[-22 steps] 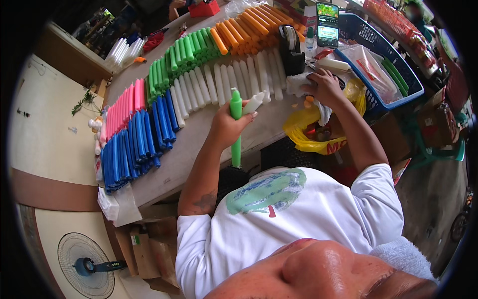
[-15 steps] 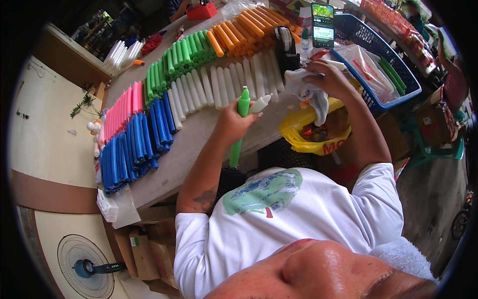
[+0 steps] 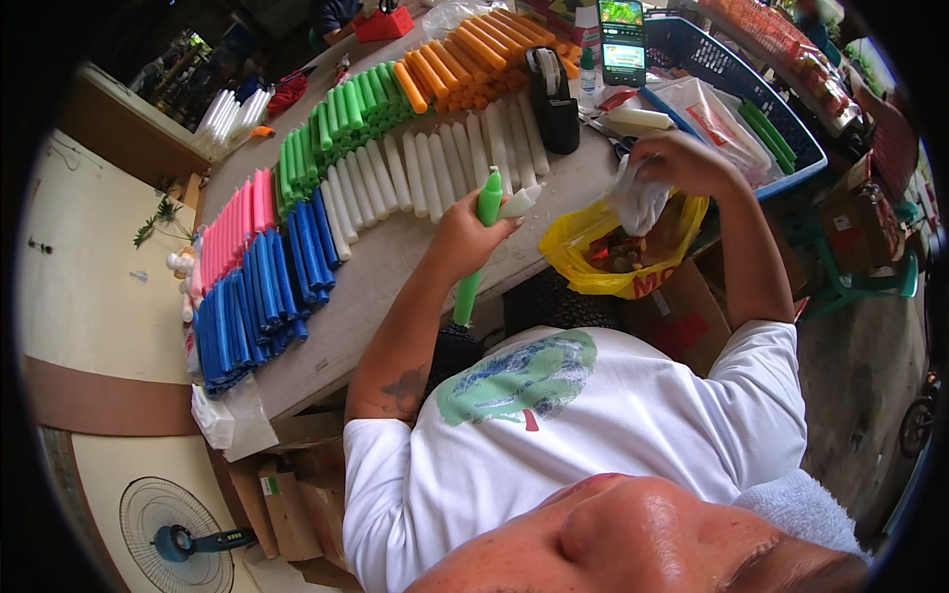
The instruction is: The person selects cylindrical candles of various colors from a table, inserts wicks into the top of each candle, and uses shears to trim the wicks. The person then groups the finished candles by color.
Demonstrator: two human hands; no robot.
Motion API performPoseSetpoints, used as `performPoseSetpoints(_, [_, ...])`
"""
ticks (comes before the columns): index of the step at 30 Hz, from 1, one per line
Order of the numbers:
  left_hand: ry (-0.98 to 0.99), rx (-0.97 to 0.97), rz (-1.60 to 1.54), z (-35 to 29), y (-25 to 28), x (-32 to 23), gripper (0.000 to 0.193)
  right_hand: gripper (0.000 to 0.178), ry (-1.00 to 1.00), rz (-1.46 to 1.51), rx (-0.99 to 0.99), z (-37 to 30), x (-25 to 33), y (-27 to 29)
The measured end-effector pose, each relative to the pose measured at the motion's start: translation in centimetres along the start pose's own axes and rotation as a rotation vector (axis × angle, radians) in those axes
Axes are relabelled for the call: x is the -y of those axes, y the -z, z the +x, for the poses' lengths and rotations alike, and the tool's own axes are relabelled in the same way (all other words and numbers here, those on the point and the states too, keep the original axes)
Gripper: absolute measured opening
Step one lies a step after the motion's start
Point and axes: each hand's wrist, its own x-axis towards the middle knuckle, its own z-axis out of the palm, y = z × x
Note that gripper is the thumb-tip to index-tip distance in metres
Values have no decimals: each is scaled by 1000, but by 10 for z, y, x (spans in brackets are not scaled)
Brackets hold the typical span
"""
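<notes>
My left hand (image 3: 465, 234) is closed around a green candle (image 3: 489, 198) held upright and a white candle (image 3: 520, 202) whose tip points right. Its grip is over the table's near edge, in front of the row of white candles (image 3: 435, 168). My right hand (image 3: 682, 164) pinches a crumpled white cloth (image 3: 641, 203), which hangs down over the mouth of a yellow plastic bag (image 3: 573, 259). Scraps of several colours lie inside the bag. The lower end of the cloth seems to reach into the bag's opening.
Stacks of green (image 3: 346, 114), orange (image 3: 465, 64), pink (image 3: 232, 222) and blue candles (image 3: 262, 287) cover the table (image 3: 386, 242). A black tape dispenser (image 3: 559, 119), a propped phone (image 3: 623, 59), a small bottle (image 3: 587, 74) and a blue basket (image 3: 806, 163) stand at the right.
My right hand has moved right and slightly down with the cloth, from above the table to over the yellow bag. My left hand keeps both candles in nearly the same place.
</notes>
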Motion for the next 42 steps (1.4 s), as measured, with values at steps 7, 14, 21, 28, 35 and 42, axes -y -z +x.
performPoseSetpoints(7, [-130, 100, -164, 33, -29, -37, 35, 42, -113, 729, -639, 18, 0, -49])
performPoseSetpoints(14, [-360, -41, 62, 54, -44, -45, 34, 30, 344, 238, -688, 33, 45, -70])
performPoseSetpoints(21, [-365, -113, 47, 53, -56, -50, 32, 22, 167, 205, -773, 39, 47, -73])
performPoseSetpoints(28, [-107, 662, -650, 61, -21, -42, 21, 32, 627, 63, -792, 21, 66, -52])
performPoseSetpoints(35, [-102, 251, -348, 43, -34, -64, 35, 30, 397, 206, -846, 31, 67, -54])
performPoseSetpoints(42, [-335, -113, 51, 25, -24, -55, 44, 30, -172, 906, -748, 39, 19, -38])
